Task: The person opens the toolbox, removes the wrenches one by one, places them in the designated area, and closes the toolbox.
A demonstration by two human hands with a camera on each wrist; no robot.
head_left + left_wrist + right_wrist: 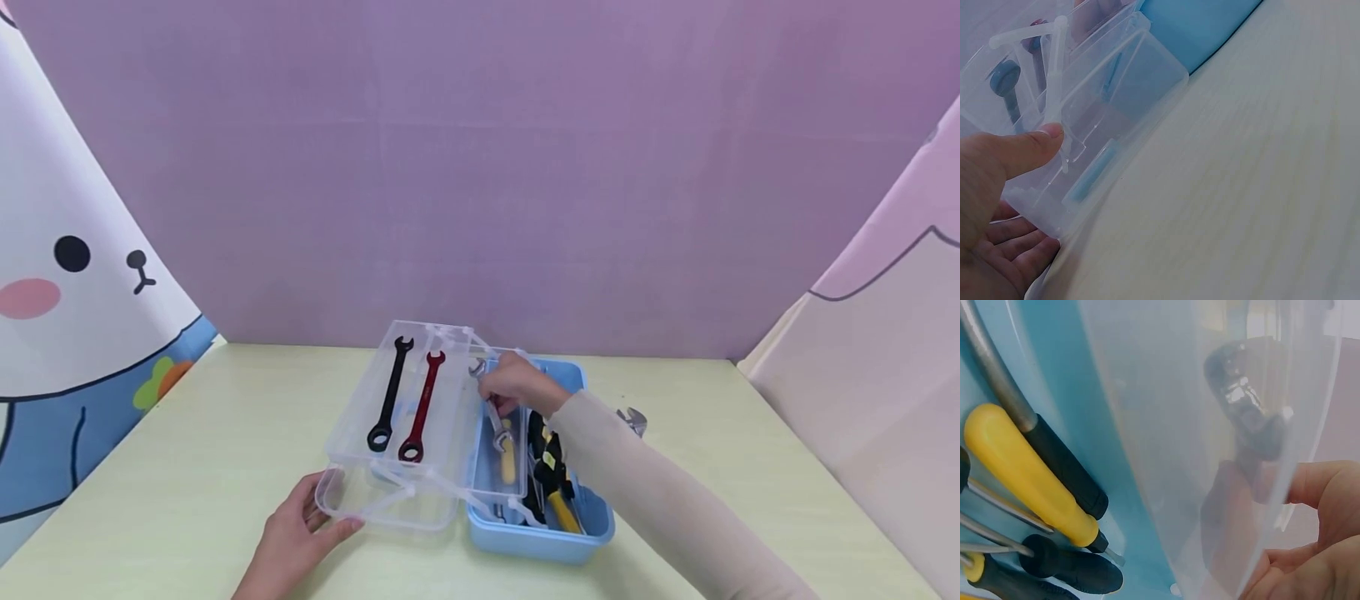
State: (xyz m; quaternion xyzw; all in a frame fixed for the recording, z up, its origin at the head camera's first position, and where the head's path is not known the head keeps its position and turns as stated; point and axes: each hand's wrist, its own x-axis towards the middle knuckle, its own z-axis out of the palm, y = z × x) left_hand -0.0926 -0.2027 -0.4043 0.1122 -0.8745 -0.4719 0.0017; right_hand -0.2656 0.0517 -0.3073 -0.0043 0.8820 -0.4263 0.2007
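My left hand (296,533) holds the near left corner of the toolbox's clear plastic lid (420,518). Its thumb presses from above, as the left wrist view shows, with the other fingers low at the edge. With curled fingers my right hand (519,385) grips a silver wrench (498,432) over the clear right tray (517,492). In the right wrist view the tray wall blurs the wrench (1241,400). A black wrench (391,396) and a red wrench (425,400) lie side by side in the clear left tray (348,429).
Under the right tray stands the blue toolbox (540,546), holding several tools, including a yellow-handled screwdriver (1035,475). A pale yellow handle (508,462) shows at the right tray. Beyond my right sleeve lies a silver adjustable wrench (636,422) on the table (187,467).
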